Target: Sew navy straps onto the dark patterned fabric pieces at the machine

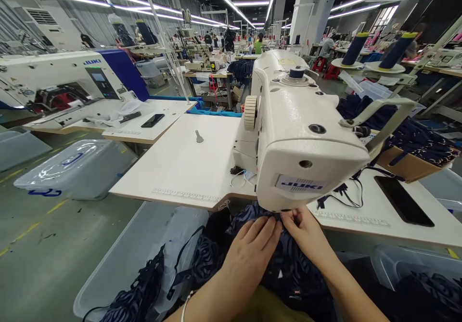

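Observation:
A white Juki sewing machine (299, 134) stands on a white table (187, 163) in front of me. Dark navy patterned fabric (249, 216) lies bunched under the machine's head and over my lap. My left hand (252, 250) rests flat on that fabric, fingers stretched toward the needle area. My right hand (303, 228) pinches the fabric's edge just below the machine head, fingers pressed together. The needle itself is hidden behind the machine's face.
A clear plastic bin (144, 259) with more navy pieces sits at my lower left. A black phone (403, 200) lies on the table at right, near a cardboard box (407, 164) of fabric. Another Juki machine (68, 83) stands at left; workers sit far back.

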`<state>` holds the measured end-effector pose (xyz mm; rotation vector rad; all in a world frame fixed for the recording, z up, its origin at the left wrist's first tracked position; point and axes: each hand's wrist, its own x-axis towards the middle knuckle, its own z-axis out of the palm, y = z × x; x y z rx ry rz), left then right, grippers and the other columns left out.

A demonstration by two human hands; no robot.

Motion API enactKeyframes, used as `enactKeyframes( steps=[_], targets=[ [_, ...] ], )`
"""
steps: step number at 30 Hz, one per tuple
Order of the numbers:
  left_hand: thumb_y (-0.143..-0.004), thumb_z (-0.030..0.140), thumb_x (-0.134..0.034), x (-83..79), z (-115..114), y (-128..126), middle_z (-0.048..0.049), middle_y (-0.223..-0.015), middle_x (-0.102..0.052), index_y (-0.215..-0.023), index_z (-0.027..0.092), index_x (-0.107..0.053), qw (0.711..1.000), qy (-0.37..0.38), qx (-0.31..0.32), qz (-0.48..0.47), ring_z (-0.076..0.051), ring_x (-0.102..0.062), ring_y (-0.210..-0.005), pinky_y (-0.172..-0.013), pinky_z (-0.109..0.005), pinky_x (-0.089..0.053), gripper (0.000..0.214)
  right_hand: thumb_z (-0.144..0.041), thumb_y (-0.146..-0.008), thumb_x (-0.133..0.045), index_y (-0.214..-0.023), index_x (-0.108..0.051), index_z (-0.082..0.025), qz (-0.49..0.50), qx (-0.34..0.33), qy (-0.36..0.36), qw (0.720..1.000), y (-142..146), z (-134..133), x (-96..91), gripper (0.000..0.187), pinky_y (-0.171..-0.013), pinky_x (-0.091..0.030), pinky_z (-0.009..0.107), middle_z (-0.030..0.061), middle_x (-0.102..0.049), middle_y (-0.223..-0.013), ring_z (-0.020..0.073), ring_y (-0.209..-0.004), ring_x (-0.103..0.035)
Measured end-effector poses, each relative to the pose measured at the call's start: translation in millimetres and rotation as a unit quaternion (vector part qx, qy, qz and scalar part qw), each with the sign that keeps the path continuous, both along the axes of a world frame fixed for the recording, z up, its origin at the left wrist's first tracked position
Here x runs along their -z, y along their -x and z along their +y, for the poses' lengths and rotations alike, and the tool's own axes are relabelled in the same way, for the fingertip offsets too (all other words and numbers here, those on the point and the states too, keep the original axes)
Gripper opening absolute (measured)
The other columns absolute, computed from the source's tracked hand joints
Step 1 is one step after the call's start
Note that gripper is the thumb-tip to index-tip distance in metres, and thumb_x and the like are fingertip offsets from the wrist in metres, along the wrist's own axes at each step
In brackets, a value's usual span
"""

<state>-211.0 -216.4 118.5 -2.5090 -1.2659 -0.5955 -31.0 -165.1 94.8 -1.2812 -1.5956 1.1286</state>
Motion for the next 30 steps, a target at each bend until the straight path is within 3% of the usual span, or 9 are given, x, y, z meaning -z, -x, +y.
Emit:
enactKeyframes(
  steps=[6, 12, 20, 30],
  targets=[
    [-0.096, 0.023, -0.038, 7.9, -7, -9, -0.0003, -0.128, -0.059, -0.132, 0.017, -0.049, 0.998, -0.001, -0.058, 0.024, -0.016, -0.048, -0.116, -0.098, -0.034, -0.032, 0.038, -0.038, -0.091, -0.047, -0.087, -0.044, -0.024, -0.016, 0.024, -0.012, 1.000, 0, 5, -3.2, 0.014, -0.066, -0.041, 0.027, -0.0022, -0.050, -0.074, 0.0182, -0.078, -0.054],
    [-0.096, 0.020, -0.035, 8.9, -5, -14, -0.0004, -0.121, -0.064, -0.126, 0.014, -0.054, 0.997, -0.031, -0.076, 0.003, -0.014, -0.050, -0.112, -0.095, -0.033, -0.032, 0.036, -0.033, -0.085, -0.047, -0.089, -0.047, -0.023, -0.075, 0.042, -0.010, 0.996, 1, 10, -4.5, 0.010, -0.066, -0.041, 0.029, 0.0021, -0.061, -0.086, 0.0207, -0.083, -0.058],
    [-0.094, 0.018, -0.040, 5.8, -5, -13, -0.0016, -0.123, -0.062, -0.126, 0.014, -0.054, 0.997, -0.025, -0.073, 0.008, -0.016, -0.051, -0.112, -0.094, -0.033, -0.033, 0.036, -0.033, -0.085, -0.045, -0.083, -0.042, -0.024, -0.086, 0.039, 0.000, 0.996, 1, 9, -6.0, 0.010, -0.073, -0.044, 0.032, 0.0004, -0.054, -0.076, 0.0255, -0.099, -0.057],
    [-0.094, 0.019, -0.036, 8.4, -5, -13, -0.0013, -0.123, -0.062, -0.127, 0.014, -0.054, 0.996, -0.032, -0.078, 0.017, -0.017, -0.049, -0.113, -0.096, -0.034, -0.032, 0.038, -0.040, -0.085, -0.046, -0.082, -0.043, -0.025, -0.090, 0.041, 0.019, 0.995, 2, 9, -12.0, 0.016, -0.076, -0.046, 0.035, -0.0003, -0.052, -0.070, 0.0260, -0.093, -0.058]
  ],
)
